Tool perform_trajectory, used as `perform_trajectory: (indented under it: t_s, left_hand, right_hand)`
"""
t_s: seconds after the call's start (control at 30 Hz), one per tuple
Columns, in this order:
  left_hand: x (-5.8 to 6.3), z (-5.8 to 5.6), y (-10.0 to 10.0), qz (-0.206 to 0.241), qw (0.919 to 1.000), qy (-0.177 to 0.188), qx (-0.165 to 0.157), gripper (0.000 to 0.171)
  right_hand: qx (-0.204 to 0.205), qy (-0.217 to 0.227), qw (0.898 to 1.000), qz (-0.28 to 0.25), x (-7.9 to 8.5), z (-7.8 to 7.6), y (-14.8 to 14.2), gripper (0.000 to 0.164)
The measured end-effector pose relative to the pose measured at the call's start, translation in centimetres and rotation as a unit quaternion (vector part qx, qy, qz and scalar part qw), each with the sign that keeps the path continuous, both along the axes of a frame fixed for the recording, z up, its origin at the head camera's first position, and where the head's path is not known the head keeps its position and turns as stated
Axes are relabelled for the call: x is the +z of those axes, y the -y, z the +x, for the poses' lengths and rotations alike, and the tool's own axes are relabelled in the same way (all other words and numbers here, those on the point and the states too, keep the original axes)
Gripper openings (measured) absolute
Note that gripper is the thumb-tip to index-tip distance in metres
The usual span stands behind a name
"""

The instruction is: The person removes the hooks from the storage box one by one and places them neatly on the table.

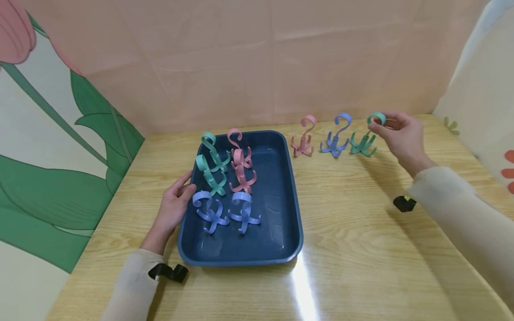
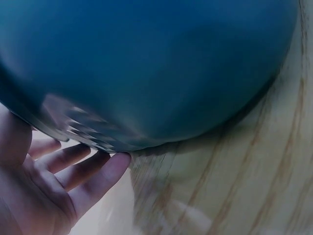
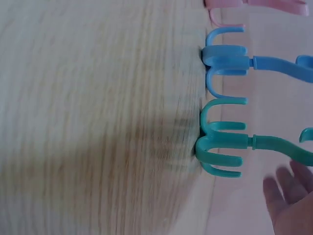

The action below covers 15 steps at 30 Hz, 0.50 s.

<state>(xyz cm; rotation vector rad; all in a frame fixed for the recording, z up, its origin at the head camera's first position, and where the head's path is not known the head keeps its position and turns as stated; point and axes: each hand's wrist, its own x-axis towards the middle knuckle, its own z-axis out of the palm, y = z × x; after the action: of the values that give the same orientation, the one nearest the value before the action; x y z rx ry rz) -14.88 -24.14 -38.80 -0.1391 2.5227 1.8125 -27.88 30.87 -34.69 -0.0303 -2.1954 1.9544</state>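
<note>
My right hand (image 1: 403, 136) is at the curled top of a green four-pronged hook (image 1: 363, 145), thumb and fingertips pinching it. The hook's prongs stand on the table; its curl is cut off in the right wrist view. A blue hook (image 1: 335, 145) and a pink hook (image 1: 303, 145) stand upright to its left in a row. My left hand (image 1: 173, 206) rests against the left side of a dark blue tray (image 1: 277, 249), its fingers loosely extended. In the left wrist view the thumb (image 2: 115, 166) touches the tray's outer wall (image 2: 161, 98).
Inside the tray, two green hooks (image 1: 217, 162), two pink hooks (image 1: 244, 180) and two blue hooks (image 1: 245, 217) lean in pairs toward the left side. Behind the wooden table (image 1: 353, 249) rises a pink-covered wall (image 1: 225, 67). A painted panel (image 1: 48, 187) borders the left.
</note>
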Motion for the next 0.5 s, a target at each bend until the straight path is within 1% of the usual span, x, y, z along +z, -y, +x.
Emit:
perform_trajectory:
  t_s: [0.1,0.17,0.27,0.33,0.5]
  left_hand:
    - [0.0,0.0,-0.1,0.000,1.0000,0.002,-0.002,0.053]
    - [0.1,0.0,-0.1,-0.001,1.0000,0.006,-0.001,0.053]
    - [0.1,0.1,0.0,-0.003,1.0000,0.009,-0.001,0.053]
    - [0.1,0.2,0.0,-0.004,0.9999,0.010,-0.001,0.053]
    - [0.1,0.2,-0.1,-0.006,1.0000,0.006,-0.001,0.053]
  right_hand:
    - [-0.010,0.000,0.995,0.100,0.4,0.7,0.0,0.059]
    - [-0.015,-0.009,0.992,0.127,0.8,1.2,0.5,0.067]
    - [-0.011,-0.037,0.991,0.125,1.4,2.3,1.9,0.070]
    - [-0.009,-0.060,0.991,0.121,1.9,3.3,3.1,0.069]
    - [-0.003,-0.120,0.988,0.099,2.4,5.1,5.7,0.064]
